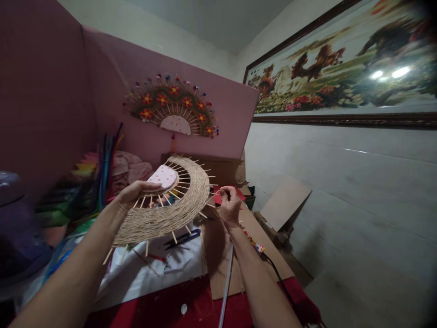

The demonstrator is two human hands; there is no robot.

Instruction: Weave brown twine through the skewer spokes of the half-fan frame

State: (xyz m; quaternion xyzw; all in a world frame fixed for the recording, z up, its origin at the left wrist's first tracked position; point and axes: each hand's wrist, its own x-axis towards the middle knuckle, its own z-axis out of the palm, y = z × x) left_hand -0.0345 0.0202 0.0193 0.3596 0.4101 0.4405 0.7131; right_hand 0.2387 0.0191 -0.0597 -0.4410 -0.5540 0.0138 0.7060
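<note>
A half-round fan of twine woven over thin wooden sticks (191,207) is held up in front of me, tilted. My left hand (138,193) grips it at the inner edge, thumb on the white spotted fabric centre (164,176) and the other fingers partly hidden beneath. At the fan's right outer edge, my right hand (229,205) pinches a thin strand of twine (214,197) close to the projecting stick ends. Below the fan lie dark-blue-handled thread snips (184,238) on a white sheet.
A finished-looking flowered fan (174,107) hangs on the pink board (232,114). Cardboard (221,273) and a glue stick (226,287) lie on the red cloth (153,310). A patterned tool with a black cord (254,243) is beside my right forearm. Coloured craft stems (109,168) stand left.
</note>
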